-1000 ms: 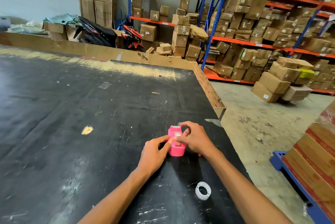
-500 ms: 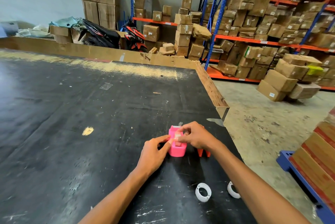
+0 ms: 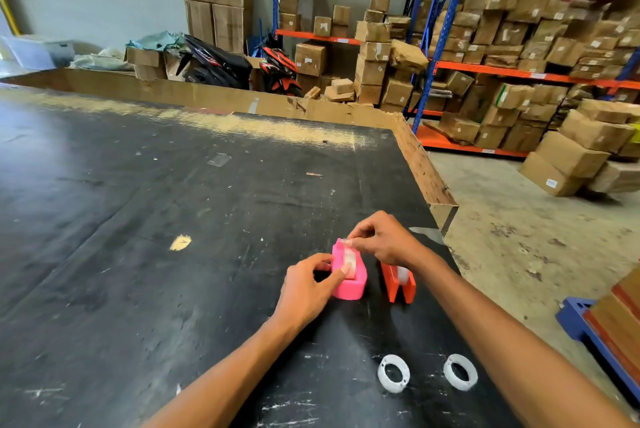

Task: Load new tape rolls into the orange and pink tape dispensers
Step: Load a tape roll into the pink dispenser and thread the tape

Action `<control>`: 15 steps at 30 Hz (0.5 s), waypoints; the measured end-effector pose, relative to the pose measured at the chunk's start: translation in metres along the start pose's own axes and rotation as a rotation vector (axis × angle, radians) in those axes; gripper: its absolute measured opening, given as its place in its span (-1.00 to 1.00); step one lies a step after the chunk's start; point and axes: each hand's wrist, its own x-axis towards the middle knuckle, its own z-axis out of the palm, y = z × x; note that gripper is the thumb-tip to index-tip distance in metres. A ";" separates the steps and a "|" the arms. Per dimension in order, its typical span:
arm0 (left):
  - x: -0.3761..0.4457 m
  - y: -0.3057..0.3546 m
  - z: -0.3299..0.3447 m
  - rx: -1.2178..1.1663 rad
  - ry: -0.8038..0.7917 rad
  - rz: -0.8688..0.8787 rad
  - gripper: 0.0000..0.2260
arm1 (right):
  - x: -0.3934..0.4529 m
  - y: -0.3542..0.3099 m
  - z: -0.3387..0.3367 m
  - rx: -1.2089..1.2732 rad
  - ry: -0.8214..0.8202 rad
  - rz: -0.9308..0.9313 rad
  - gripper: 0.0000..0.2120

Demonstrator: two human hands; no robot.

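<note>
A pink tape dispenser [image 3: 349, 284] stands on the black table [image 3: 138, 237] with a clear tape roll [image 3: 349, 259] in its slot. My left hand [image 3: 306, 289] grips the dispenser's left side, thumb resting on the roll. My right hand [image 3: 384, 239] pinches the tape end at the dispenser's far tip. An orange tape dispenser [image 3: 398, 284] stands just right of the pink one, partly hidden under my right wrist, with a white roll inside. Two white ring-shaped cores [image 3: 393, 374] [image 3: 460, 371] lie flat near the table's front edge.
The table's right edge [image 3: 426, 178] drops to a concrete floor [image 3: 519, 237]. Cardboard sheets line the table's far side. Racks with cardboard boxes [image 3: 502, 29] stand behind, and a blue pallet [image 3: 581, 323] sits at the right.
The view tilted down, so the orange dispenser and a second white ring came into view. My right hand's fingers shifted slightly toward the pink dispenser's far tip. My left hand kept its hold.
</note>
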 end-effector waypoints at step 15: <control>-0.002 0.019 0.020 0.047 0.083 -0.036 -0.73 | 0.055 0.037 -0.020 -0.008 -0.105 -0.058 -0.92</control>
